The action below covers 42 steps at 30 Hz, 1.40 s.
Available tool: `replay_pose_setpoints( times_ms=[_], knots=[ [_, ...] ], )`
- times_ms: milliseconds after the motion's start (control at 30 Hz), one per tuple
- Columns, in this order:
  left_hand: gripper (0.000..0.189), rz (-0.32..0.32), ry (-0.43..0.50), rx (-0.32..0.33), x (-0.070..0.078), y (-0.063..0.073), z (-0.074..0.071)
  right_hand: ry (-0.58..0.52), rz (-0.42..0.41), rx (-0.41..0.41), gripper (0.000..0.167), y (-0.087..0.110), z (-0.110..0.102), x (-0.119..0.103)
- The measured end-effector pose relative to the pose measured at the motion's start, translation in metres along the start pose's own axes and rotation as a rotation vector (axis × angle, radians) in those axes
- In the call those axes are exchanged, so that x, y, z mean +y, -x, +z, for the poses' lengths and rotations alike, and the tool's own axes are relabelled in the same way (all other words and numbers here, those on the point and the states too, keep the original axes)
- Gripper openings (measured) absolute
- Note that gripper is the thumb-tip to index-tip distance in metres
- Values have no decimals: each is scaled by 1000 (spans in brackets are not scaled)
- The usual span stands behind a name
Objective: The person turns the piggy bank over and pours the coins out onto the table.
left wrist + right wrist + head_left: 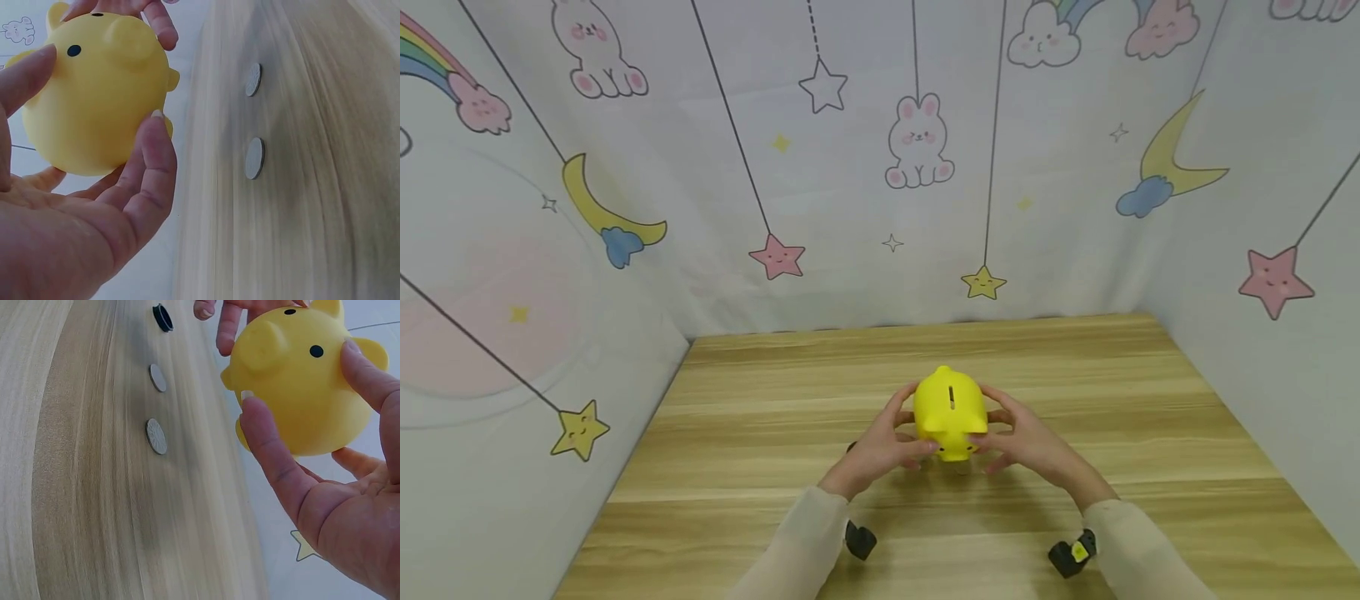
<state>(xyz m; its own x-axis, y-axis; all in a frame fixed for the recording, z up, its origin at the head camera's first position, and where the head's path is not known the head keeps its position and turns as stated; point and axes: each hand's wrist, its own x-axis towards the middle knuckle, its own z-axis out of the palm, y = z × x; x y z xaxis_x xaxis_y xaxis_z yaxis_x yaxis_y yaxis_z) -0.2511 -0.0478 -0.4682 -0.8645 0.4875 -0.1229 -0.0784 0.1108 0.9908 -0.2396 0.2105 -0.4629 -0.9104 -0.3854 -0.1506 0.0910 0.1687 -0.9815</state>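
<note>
The yellow piggy bank [951,400] is held between the left hand [880,454] and the right hand [1030,442], near the middle of the wooden counter [1075,358]. In both wrist views it appears to be clear of the surface. It is upright, snout towards the person, with the coin slot [951,397] facing up.

State of the fingers: both hands are curved round the bank, one to each side. Each thumb lies on the face near an eye; other fingers reach along the side and underneath. No coin is seen in either hand.

On the counter, below the bank, lie two coins, a first coin [157,378] and a second coin [156,436] — flat and apart from each other. A round black cap [163,318] lies beyond them, on the left hand's side. Whether it belongs to the bank cannot be confirmed; the underside is hidden.

Step in hand, as judged: handling the bank itself — lifting it, setting it down or turning it, which of these cannot be told. The next move probably calls for even pressure from both sides. If the bank is to be lowered, its feet would need a spot free of the coins; a coin underneath could leave it tilted.
</note>
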Motion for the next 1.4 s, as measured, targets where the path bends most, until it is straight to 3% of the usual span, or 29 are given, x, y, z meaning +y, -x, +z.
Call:
replay_pose_setpoints(
  times_ms=[133, 333, 467, 667, 1033, 1167, 1233, 1267, 1400],
  knots=[
    [94, 39, -53, 9, -1, 0, -1, -19, -15, 18, 97, -1, 3, 3],
    [96, 182, -154, 6, -1, 0, -3, 34, -104, 71, 104, -2, 8, 8],
    [96, 241, -189, 15, -1, 0, -4, 67, -159, 85, 104, -1, 10, 9],
    [97, 241, -202, 22, 0, -1, -5, 80, -167, 94, 103, -2, 11, 8],
    [96, 182, -125, -20, -5, 1, -5, 28, -88, 71, 102, 4, 9, 7],
    [86, 95, -107, -21, -4, 2, -4, 100, -59, 58, 84, 6, 7, 4],
    [67, 2, -137, -4, -2, 3, -2, 166, -4, 74, 60, 6, 8, 1],
    [62, -56, -157, 9, 0, 4, 0, 199, 40, 84, 58, 5, 10, -1],
    [87, -227, -262, 54, 8, 4, 11, 280, 234, 113, 91, 2, 19, -9]
  ],
)
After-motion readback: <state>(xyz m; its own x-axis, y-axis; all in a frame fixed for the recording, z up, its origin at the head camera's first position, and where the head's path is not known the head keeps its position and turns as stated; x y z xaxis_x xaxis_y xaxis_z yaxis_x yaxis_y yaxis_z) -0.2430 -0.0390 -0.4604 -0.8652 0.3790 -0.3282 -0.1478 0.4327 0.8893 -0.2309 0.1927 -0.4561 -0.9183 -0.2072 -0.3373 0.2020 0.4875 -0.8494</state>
